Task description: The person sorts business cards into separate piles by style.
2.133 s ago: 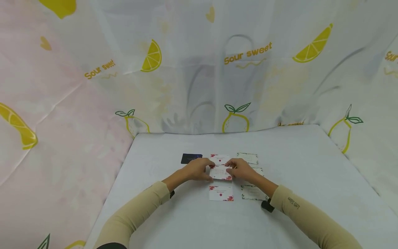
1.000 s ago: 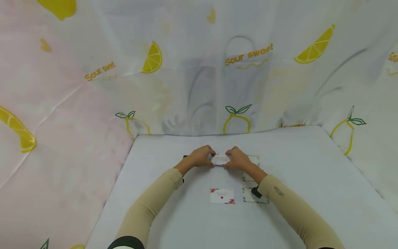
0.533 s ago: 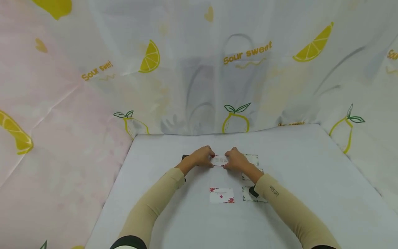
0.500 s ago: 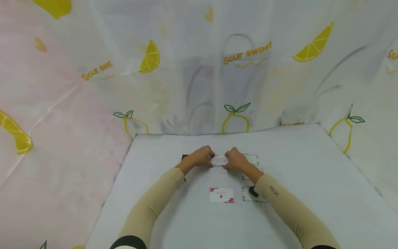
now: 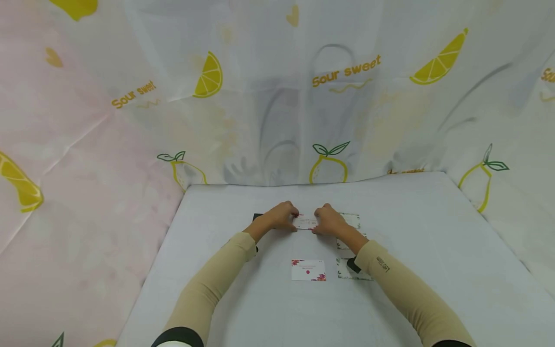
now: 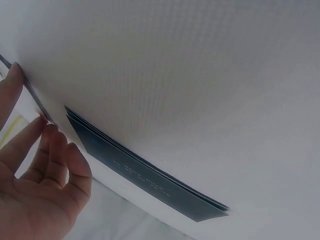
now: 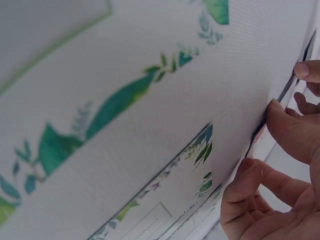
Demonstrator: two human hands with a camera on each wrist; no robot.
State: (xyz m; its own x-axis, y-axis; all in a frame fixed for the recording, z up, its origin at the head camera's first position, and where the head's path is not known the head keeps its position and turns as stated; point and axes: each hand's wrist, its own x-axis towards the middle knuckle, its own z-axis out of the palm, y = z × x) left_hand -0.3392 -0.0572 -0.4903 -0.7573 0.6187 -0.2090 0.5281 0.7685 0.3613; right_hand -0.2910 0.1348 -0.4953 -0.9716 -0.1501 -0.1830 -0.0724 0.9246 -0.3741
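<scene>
Toward the back of the white table, a white card with red corner flowers (image 5: 305, 222) lies between both hands. My left hand (image 5: 281, 217) pinches its left edge between thumb and fingers. The right hand (image 5: 331, 221) grips its right edge the same way. The red-flowered card that lay there is out of sight, apparently beneath it. In the left wrist view, a few stacked dark cards (image 6: 145, 167) lie beside the left hand (image 6: 47, 185). In the right wrist view, white cards with green leaves (image 7: 165, 200) lie beside the right hand (image 7: 280, 195).
Nearer the front, another red-flowered card (image 5: 308, 270) lies flat. At the right is a column of green-leaf cards (image 5: 351, 220), partly covered by the right forearm. A lemon-print cloth (image 5: 269, 96) rises behind the table's back edge (image 5: 243, 185).
Both hands have carried the red-flowered card from mid-table back to where the rear one lay. Over the last half second, hands and card barely move.
</scene>
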